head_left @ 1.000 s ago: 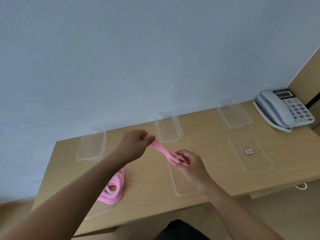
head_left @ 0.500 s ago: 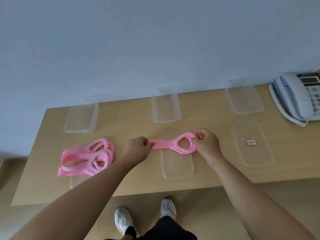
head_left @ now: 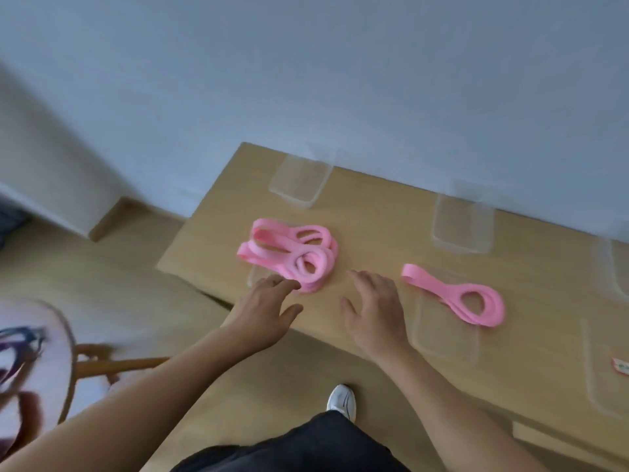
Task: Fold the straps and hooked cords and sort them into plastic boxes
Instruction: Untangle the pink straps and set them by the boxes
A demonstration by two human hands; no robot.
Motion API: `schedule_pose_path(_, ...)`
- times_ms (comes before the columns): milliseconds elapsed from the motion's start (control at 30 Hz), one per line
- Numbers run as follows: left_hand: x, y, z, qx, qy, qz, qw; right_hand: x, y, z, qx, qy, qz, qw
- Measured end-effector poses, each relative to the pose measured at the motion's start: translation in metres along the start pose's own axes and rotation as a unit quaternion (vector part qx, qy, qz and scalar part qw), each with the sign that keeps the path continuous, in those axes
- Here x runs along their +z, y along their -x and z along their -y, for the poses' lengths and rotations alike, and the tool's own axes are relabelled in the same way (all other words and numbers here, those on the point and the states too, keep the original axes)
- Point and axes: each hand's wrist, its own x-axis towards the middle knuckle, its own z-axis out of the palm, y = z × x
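Observation:
A pile of pink straps (head_left: 292, 255) lies on a clear lid near the wooden table's (head_left: 374, 233) left end. One folded pink strap (head_left: 456, 296) lies alone on a clear lid (head_left: 442, 335) to the right. My left hand (head_left: 269, 308) hovers with relaxed fingers, its fingertips touching the near edge of the pile. My right hand (head_left: 376, 311) is spread open over the table between the pile and the single strap, holding nothing.
Clear plastic boxes stand along the wall side: one (head_left: 301, 180) behind the pile, one (head_left: 463, 221) further right. Another clear lid with a red label (head_left: 612, 366) lies at the right edge. A round wooden stool (head_left: 37, 362) with dark cords stands at the lower left.
Both hands let go of the folded strap, which now lies on the middle lid. The hands moved left toward the pile, and the view swung left and down.

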Motion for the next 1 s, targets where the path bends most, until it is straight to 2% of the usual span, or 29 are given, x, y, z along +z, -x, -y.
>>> schedule_pose_path(233, -0.053, 0.126, 0.153, -0.128, 0.033, -0.101, 0.986, 0.102, 0.011, 0.143, -0.144, 0.026, 0.17, 0.975)
schedule_pose_path(500, -0.074, 0.307, 0.323, -0.329, 0.075, -0.19, 0.922, 0.249, 0.057, 0.321, -0.282, 0.06, 0.311, 0.906)
schedule_pose_path(800, -0.045, 0.455, 0.429, -0.534, 0.173, -0.226, 0.796, 0.365, 0.102, 0.464, -0.41, 0.104, 0.435, 0.795)
schedule_pose_path(1000, -0.016, 0.488, 0.481, -0.651, 0.255, -0.218, 0.681, 0.443, 0.11, 0.528, -0.481, 0.153, 0.49, 0.711)
